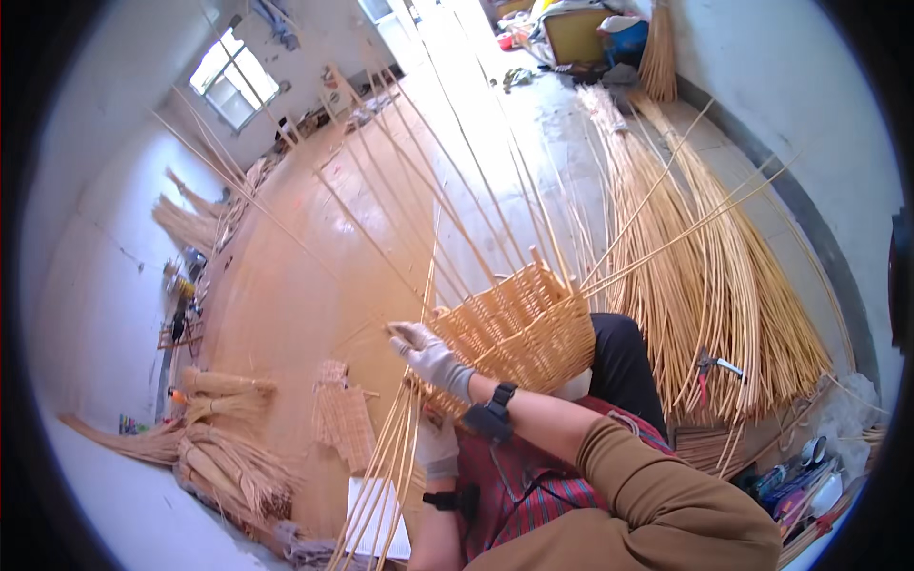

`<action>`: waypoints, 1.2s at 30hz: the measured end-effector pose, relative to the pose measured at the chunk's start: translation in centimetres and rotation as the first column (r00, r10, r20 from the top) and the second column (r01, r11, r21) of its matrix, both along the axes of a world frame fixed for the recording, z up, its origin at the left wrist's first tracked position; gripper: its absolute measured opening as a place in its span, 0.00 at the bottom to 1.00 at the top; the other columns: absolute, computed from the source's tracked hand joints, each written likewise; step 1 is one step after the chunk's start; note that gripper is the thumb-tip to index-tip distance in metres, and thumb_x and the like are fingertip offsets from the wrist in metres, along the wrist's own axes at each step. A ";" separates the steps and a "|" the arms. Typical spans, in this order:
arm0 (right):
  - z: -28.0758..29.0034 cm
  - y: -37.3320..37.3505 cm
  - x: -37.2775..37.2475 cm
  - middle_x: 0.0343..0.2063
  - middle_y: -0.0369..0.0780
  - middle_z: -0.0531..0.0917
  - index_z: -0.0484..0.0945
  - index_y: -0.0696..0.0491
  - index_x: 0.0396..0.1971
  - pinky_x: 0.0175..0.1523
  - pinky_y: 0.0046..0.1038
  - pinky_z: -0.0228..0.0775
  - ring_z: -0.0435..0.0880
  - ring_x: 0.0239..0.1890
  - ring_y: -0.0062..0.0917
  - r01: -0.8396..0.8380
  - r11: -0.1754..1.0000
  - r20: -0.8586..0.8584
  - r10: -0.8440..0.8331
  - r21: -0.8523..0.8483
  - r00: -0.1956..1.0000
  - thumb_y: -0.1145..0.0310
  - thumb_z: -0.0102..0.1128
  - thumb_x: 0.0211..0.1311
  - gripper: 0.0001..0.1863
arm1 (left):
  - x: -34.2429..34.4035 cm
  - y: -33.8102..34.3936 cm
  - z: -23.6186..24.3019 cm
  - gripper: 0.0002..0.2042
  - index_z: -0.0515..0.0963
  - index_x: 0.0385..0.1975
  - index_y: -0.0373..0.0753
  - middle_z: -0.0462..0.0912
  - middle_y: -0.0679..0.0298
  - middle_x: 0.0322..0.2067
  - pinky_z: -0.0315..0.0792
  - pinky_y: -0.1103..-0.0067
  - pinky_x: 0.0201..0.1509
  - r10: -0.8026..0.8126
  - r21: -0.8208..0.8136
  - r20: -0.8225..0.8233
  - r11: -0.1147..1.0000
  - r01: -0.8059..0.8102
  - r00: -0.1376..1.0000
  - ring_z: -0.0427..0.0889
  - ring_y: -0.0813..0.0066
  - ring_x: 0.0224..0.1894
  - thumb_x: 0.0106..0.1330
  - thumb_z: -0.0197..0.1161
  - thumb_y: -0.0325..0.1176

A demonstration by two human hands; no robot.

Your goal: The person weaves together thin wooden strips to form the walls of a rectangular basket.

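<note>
A woven wicker basket (514,333), with long loose rods fanning up from its rim, rests tilted by my lap. My gloved right hand (430,354) reaches across to the basket's left end, fingers closed at a rod's end too small to make out. My gloved left hand (436,447) is lower, at the basket's underside behind several hanging rods (386,476); its fingers are mostly hidden. Dark straps circle both wrists.
Long reed bundles (733,324) lie at right, with red-handled pincers (714,366) on them. Shorter bundles (219,447), a woven panel (347,428) and a white sheet (376,519) lie at left. A yellow container (576,38) stands at the back; tools (800,485) lie lower right.
</note>
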State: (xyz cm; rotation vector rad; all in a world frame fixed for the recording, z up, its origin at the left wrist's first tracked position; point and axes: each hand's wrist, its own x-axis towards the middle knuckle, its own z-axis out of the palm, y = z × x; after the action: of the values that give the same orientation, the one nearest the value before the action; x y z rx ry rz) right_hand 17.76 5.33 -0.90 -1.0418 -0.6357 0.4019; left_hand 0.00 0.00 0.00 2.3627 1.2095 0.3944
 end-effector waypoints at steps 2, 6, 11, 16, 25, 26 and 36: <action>3.2 -1.1 0.2 0.46 0.48 0.87 0.79 0.55 0.59 0.52 0.35 0.76 0.84 0.46 0.26 -0.032 0.994 0.060 0.039 -0.108 0.997 0.45 0.62 0.72 0.30 | -0.1 1.6 -1.2 0.20 0.73 0.53 0.41 0.86 0.49 0.42 0.78 0.55 0.45 -0.036 0.013 0.000 0.999 0.036 0.999 0.87 0.46 0.44 0.65 0.69 0.40; 10.1 -4.6 0.2 0.44 0.51 0.87 0.77 0.59 0.58 0.51 0.35 0.78 0.87 0.39 0.38 -0.297 0.888 0.071 0.342 -0.352 0.937 0.45 0.64 0.70 0.32 | -0.9 0.4 -3.2 0.22 0.72 0.53 0.42 0.86 0.52 0.40 0.78 0.56 0.43 -0.053 0.144 0.120 0.989 0.035 0.991 0.87 0.47 0.43 0.64 0.70 0.43; 14.0 -6.7 -0.3 0.65 0.58 0.72 0.70 0.50 0.67 0.71 0.45 0.64 0.71 0.68 0.53 0.159 0.985 0.528 -0.171 0.069 0.832 0.51 0.68 0.67 0.34 | -0.7 3.0 -6.8 0.33 0.67 0.66 0.38 0.84 0.49 0.48 0.78 0.59 0.47 -0.192 0.030 0.099 0.981 0.190 0.976 0.86 0.47 0.46 0.66 0.72 0.45; 13.2 -7.1 -2.5 0.64 0.53 0.76 0.75 0.48 0.60 0.75 0.45 0.60 0.71 0.69 0.48 0.073 0.978 0.562 -0.174 0.198 0.808 0.60 0.63 0.71 0.21 | -0.6 2.0 -4.7 0.28 0.70 0.53 0.42 0.79 0.64 0.31 0.75 0.68 0.37 -0.184 -0.024 0.332 0.979 0.203 0.925 0.79 0.68 0.31 0.60 0.77 0.47; -0.9 -19.1 1.4 0.25 0.35 0.76 0.74 0.56 0.34 0.36 0.30 0.76 0.79 0.30 0.22 -0.108 0.950 -0.310 0.202 0.294 0.929 0.60 0.49 0.82 0.17 | -0.9 0.8 -4.7 0.27 0.72 0.59 0.45 0.83 0.63 0.37 0.78 0.67 0.38 -0.217 0.370 0.237 0.921 0.118 0.947 0.82 0.64 0.32 0.60 0.77 0.34; -0.9 -19.1 1.8 0.24 0.34 0.76 0.75 0.55 0.34 0.38 0.33 0.78 0.79 0.29 0.22 -0.104 0.956 -0.300 0.188 0.275 0.935 0.56 0.49 0.81 0.19 | -0.7 -0.4 -4.0 0.27 0.74 0.59 0.45 0.84 0.62 0.40 0.79 0.68 0.40 -0.264 0.442 0.248 0.887 0.134 0.932 0.84 0.64 0.34 0.61 0.77 0.34; -0.4 -24.0 7.3 0.40 0.37 0.88 0.82 0.55 0.46 0.46 0.24 0.83 0.88 0.40 0.21 -0.019 0.993 -0.212 -0.006 -0.117 0.977 0.73 0.65 0.72 0.07 | 5.8 1.5 0.3 0.33 0.71 0.68 0.40 0.80 0.55 0.59 0.77 0.70 0.60 -0.286 -0.082 0.293 0.943 0.322 0.912 0.82 0.60 0.56 0.61 0.74 0.26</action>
State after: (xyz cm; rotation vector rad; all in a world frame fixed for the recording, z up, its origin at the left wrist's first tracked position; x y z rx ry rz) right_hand 25.05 -18.67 -1.34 -1.0921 -0.4279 0.5537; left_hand 5.77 1.51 0.35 2.2432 0.7014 0.5044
